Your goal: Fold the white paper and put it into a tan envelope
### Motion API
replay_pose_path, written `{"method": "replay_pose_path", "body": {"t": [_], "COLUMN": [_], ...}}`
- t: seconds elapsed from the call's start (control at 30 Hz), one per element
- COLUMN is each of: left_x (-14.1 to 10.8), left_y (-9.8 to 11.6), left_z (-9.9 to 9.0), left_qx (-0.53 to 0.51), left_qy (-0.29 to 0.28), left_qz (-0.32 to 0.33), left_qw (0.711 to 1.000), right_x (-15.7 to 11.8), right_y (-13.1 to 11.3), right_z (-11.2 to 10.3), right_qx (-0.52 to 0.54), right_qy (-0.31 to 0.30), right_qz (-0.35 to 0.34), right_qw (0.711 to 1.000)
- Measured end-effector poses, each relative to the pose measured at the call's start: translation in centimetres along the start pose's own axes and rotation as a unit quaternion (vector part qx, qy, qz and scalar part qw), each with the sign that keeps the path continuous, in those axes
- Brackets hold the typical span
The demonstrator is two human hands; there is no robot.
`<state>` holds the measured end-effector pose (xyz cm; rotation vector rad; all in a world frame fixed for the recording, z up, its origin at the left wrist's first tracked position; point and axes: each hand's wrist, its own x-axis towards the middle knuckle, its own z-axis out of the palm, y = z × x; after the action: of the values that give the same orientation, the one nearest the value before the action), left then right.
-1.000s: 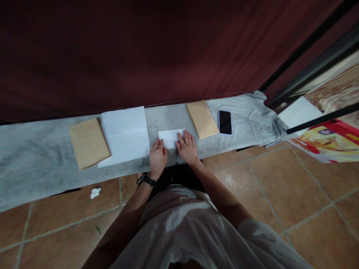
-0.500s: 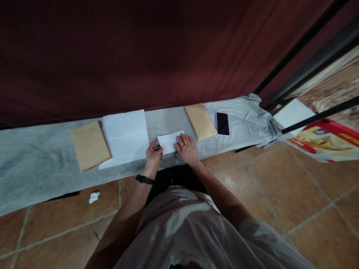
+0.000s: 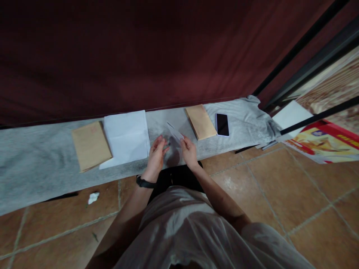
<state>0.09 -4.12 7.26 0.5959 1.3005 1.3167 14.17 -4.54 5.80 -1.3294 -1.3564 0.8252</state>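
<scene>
While the folded white paper [image 3: 175, 132] is held tilted near the centre of the frame, its lower right end is pinched in the closed grip of the right hand [image 3: 189, 149]. Just left of it, the left hand [image 3: 158, 150] is seen with fingers partly curled, its grip loosely open and nothing held. Brown envelopes are laid on the grey-covered table [image 3: 36, 160], one right of centre [image 3: 201, 121] beside a phone [image 3: 222, 124], another at left [image 3: 92, 145], overlapping the white sheets [image 3: 127, 136].
</scene>
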Motion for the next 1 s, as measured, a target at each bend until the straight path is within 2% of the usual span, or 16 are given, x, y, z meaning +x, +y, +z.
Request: {"method": "replay_pose_path", "body": {"t": [0.07,0.13,0.2,0.27,0.37,0.47,0.53,0.63,0.73,0.87,1.0], "left_x": [-0.3,-0.6,-0.9,-0.8,0.1,1.7,2.7,3.6,3.8,3.5,3.0], "left_y": [-0.7,-1.6,-2.3,-2.6,-2.6,-2.5,-2.6,-2.7,-2.7,-2.6,-2.8], "left_z": [0.0,0.0,0.1,0.1,-0.5,-1.6,-2.4,-3.0,-3.1,-2.9,-3.0], "left_qx": [0.018,0.032,0.034,0.044,0.106,0.192,0.257,0.362,0.450,0.530,0.579], "left_qy": [0.007,-0.023,-0.055,-0.059,-0.045,-0.044,-0.040,-0.028,-0.021,-0.023,-0.020], "left_qz": [-0.026,-0.046,-0.040,-0.012,0.043,0.070,0.078,0.106,0.157,0.201,0.255], "left_qw": [0.999,0.998,0.997,0.997,0.992,0.978,0.963,0.926,0.879,0.823,0.774], "right_x": [0.2,0.1,-0.3,-0.6,-0.8,-0.6,-0.6,-0.9,-1.3,-1.6,-1.5], "right_y": [-0.1,0.1,0.6,1.4,2.8,3.9,4.4,4.7,4.7,4.7,4.6], "right_z": [0.3,0.8,1.2,1.3,1.0,0.3,-0.3,-0.9,-1.1,-0.7,0.0], "right_qx": [0.141,0.240,0.282,0.277,0.214,0.146,0.091,-0.061,-0.193,-0.293,-0.374], "right_qy": [0.040,0.048,0.047,0.056,0.081,0.101,0.096,0.053,0.012,-0.063,-0.131], "right_qz": [0.057,0.105,0.143,0.170,0.183,0.174,0.148,0.064,-0.016,-0.092,-0.118], "right_qw": [0.988,0.964,0.948,0.944,0.956,0.969,0.980,0.995,0.981,0.949,0.911]}}
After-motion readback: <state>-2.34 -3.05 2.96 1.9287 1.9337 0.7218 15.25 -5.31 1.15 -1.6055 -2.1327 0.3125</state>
